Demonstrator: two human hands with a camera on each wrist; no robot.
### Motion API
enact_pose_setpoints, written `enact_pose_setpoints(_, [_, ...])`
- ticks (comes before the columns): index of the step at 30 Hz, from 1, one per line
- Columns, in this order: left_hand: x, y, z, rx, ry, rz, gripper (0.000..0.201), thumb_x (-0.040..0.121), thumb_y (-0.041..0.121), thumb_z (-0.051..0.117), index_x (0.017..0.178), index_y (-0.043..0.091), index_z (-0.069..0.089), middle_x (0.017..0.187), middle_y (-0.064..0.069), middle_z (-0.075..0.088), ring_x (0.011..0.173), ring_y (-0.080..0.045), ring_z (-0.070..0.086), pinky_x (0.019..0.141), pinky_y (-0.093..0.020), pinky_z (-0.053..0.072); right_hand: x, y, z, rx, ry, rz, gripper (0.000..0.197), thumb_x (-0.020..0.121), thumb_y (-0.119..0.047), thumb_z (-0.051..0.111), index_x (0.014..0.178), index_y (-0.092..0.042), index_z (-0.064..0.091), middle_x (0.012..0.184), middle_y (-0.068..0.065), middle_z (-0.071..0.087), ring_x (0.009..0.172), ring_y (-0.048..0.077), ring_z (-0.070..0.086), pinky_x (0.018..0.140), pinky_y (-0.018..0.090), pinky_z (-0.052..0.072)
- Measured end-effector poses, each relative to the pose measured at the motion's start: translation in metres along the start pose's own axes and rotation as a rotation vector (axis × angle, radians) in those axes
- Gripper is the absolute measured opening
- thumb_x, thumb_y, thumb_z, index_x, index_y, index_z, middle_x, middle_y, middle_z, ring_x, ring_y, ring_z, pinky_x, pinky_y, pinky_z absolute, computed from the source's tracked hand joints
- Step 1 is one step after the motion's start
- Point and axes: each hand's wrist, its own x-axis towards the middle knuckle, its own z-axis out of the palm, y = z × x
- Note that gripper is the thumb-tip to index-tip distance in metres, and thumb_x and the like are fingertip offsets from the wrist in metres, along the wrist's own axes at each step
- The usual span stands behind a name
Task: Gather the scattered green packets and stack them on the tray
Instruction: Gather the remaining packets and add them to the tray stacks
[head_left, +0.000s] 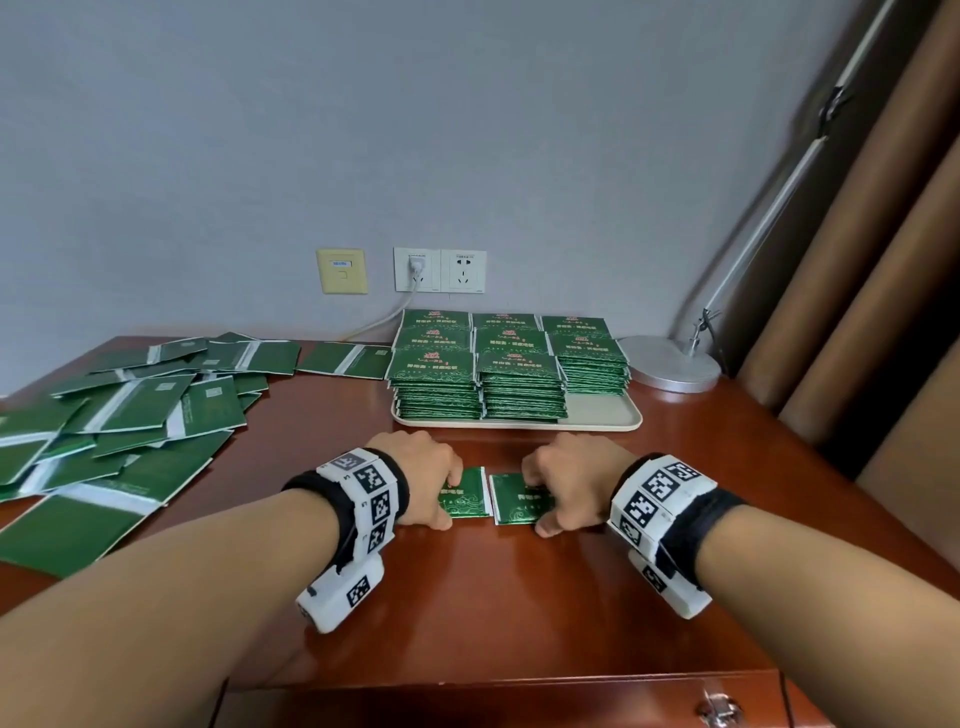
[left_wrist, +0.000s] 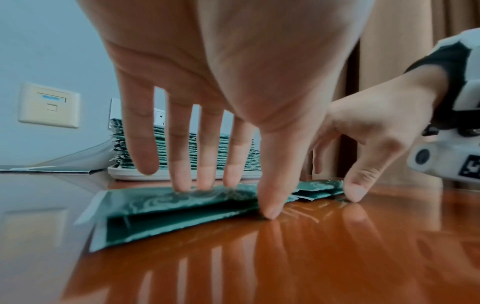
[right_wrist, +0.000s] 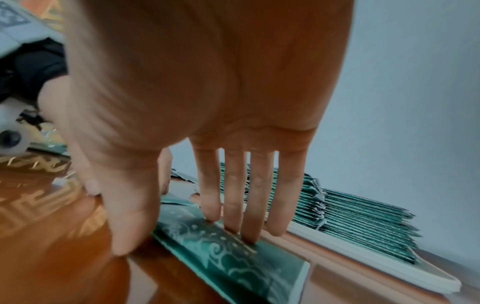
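Note:
Two small piles of green packets lie side by side on the brown table, just in front of the tray (head_left: 602, 413). My left hand (head_left: 449, 501) holds the left pile (head_left: 470, 493), fingers (left_wrist: 182, 185) on its top near the far edge and thumb against the near edge. My right hand (head_left: 537, 506) grips the right pile (head_left: 514, 504) the same way, its fingers (right_wrist: 233, 216) at the far edge. The tray carries several tall packet stacks (head_left: 519, 384). Many scattered packets (head_left: 130, 415) cover the table's left side.
The tray's front right corner is bare. A lamp base (head_left: 675, 364) stands right of the tray, with a brown curtain (head_left: 883, 260) behind it. A white cable (head_left: 374, 322) runs from a wall socket down behind the table.

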Motion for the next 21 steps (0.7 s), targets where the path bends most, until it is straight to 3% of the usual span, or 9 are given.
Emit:
enact_pose_setpoints(4, [0.000, 0.005, -0.001, 0.025, -0.017, -0.010, 0.057, 0.078, 0.053, 0.075, 0.130, 0.036, 0.057, 0.125, 0.002, 0.061, 0.107, -0.022, 0.061, 0.090, -0.038, 0.052, -0.003, -0.012, -0.003, -0.121, -0.009, 0.004, 0.031, 0.075, -0.036, 0.076, 0.097, -0.018, 0.065, 0.079, 0.002, 0.053, 0.071, 0.026, 0.055, 0.062, 0.029, 0.044])
enact_pose_setpoints(8, [0.004, 0.011, -0.005, 0.067, -0.055, -0.019, 0.067, 0.075, 0.039, 0.083, 0.135, 0.031, 0.054, 0.120, -0.001, 0.059, 0.105, -0.024, 0.059, 0.088, -0.036, 0.052, -0.002, -0.028, -0.012, -0.229, -0.093, -0.036, 0.017, 0.076, -0.019, 0.074, 0.084, -0.014, 0.059, 0.073, 0.003, 0.046, 0.071, 0.028, 0.054, 0.065, 0.033, 0.051])
enact_pose_setpoints(10, [0.006, 0.012, -0.006, 0.105, -0.074, -0.015, 0.071, 0.075, 0.033, 0.084, 0.138, 0.030, 0.051, 0.117, -0.003, 0.058, 0.103, -0.024, 0.058, 0.082, -0.034, 0.049, 0.000, -0.034, -0.014, -0.264, -0.128, -0.068, 0.024, 0.075, -0.018, 0.077, 0.077, -0.015, 0.053, 0.073, 0.003, 0.045, 0.073, 0.028, 0.057, 0.066, 0.034, 0.052])
enact_pose_setpoints(13, [0.008, 0.011, -0.004, 0.163, -0.067, 0.014, 0.070, 0.076, 0.025, 0.082, 0.137, 0.029, 0.048, 0.114, -0.004, 0.061, 0.101, -0.025, 0.061, 0.075, -0.032, 0.048, 0.004, -0.041, -0.013, -0.350, -0.146, -0.104, 0.027, 0.077, -0.020, 0.080, 0.086, -0.016, 0.054, 0.089, 0.008, 0.053, 0.085, 0.028, 0.060, 0.069, 0.034, 0.047])
enact_pose_setpoints(16, [0.008, 0.010, -0.001, 0.170, -0.018, 0.042, 0.059, 0.078, 0.018, 0.070, 0.133, 0.028, 0.051, 0.110, -0.002, 0.065, 0.095, -0.025, 0.063, 0.079, -0.036, 0.056, 0.009, -0.046, -0.007, -0.402, -0.130, -0.125, 0.028, 0.079, -0.022, 0.078, 0.103, -0.014, 0.065, 0.105, 0.008, 0.063, 0.090, 0.029, 0.062, 0.068, 0.034, 0.046])
enact_pose_setpoints(21, [0.006, 0.011, 0.001, 0.120, 0.029, 0.035, 0.046, 0.080, 0.048, 0.060, 0.123, 0.031, 0.058, 0.106, 0.002, 0.067, 0.092, -0.025, 0.063, 0.080, -0.037, 0.056, 0.008, -0.047, -0.007, -0.388, -0.075, -0.124, 0.019, 0.081, -0.032, 0.071, 0.092, -0.020, 0.061, 0.082, 0.003, 0.048, 0.074, 0.028, 0.053, 0.065, 0.033, 0.044])
